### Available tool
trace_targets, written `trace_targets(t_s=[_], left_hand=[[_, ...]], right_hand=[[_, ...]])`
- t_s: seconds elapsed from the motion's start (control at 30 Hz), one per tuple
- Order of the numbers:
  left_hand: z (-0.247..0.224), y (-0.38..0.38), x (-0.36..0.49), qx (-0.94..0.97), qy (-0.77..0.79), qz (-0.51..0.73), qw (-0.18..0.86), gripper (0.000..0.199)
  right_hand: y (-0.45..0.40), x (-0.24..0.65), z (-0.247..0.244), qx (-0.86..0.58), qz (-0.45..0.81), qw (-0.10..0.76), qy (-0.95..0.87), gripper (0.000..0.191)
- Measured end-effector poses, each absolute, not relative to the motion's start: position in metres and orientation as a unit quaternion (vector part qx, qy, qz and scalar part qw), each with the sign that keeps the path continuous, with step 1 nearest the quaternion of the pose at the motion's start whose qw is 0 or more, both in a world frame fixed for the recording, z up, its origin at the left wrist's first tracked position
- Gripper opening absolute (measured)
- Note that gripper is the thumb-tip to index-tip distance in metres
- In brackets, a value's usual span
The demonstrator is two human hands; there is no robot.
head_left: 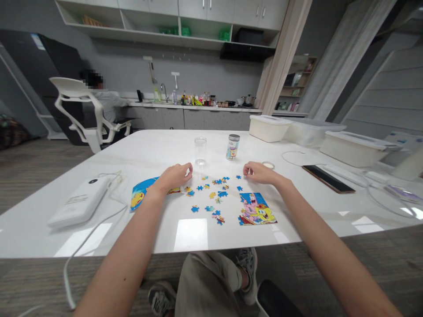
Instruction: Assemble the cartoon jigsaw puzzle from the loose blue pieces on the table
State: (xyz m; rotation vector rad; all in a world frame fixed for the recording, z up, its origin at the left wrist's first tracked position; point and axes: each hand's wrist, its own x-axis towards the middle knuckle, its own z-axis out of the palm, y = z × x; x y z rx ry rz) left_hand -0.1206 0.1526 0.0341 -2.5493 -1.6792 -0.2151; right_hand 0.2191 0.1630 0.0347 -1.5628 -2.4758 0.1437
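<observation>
Landmark: the assembled puzzle section [259,208], showing a yellow cartoon character beside a pink one, lying flat on the bench [122,237]. Loose puzzle pieces [222,193] are scattered to its left. The left hand [176,175], farther left, partly covers the printed sheet [140,193]; the right hand [257,172] is just beyond the landmark, near a blue piece. Both hands have curled fingers; whether either pinches anything cannot be told. Beyond it stands the printed canister [232,148], lettering too small to read; left of that, the clear jar [200,152]. Print on the white device [81,200], far left, is illegible. The dark slab [328,178] lies right; lidded tubs [269,128] stand beyond.
</observation>
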Motion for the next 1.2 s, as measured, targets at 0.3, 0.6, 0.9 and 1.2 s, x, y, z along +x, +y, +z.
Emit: trace_targets(t_s=[0.3,0.6,0.9,1.2], left_hand=[[0.034,0.153,-0.120,-0.825,-0.559,-0.072,0.041,0.029],[0.031,0.152,-0.111,-0.845,-0.529,-0.064,0.037,0.027],[0.036,0.140,-0.087,-0.879,-0.474,-0.052,0.012,0.030],[0.035,0.130,-0.065,-0.920,-0.388,-0.047,-0.007,0.035]], right_hand=[[0.162,0.215,0.036,-0.537,0.071,0.082,-0.837,0.020],[0.159,0.214,0.040,-0.549,0.082,0.067,-0.829,0.020],[0.166,0.222,0.032,-0.579,0.070,0.068,-0.809,0.027],[0.168,0.208,0.025,-0.532,0.086,0.123,-0.834,0.020]])
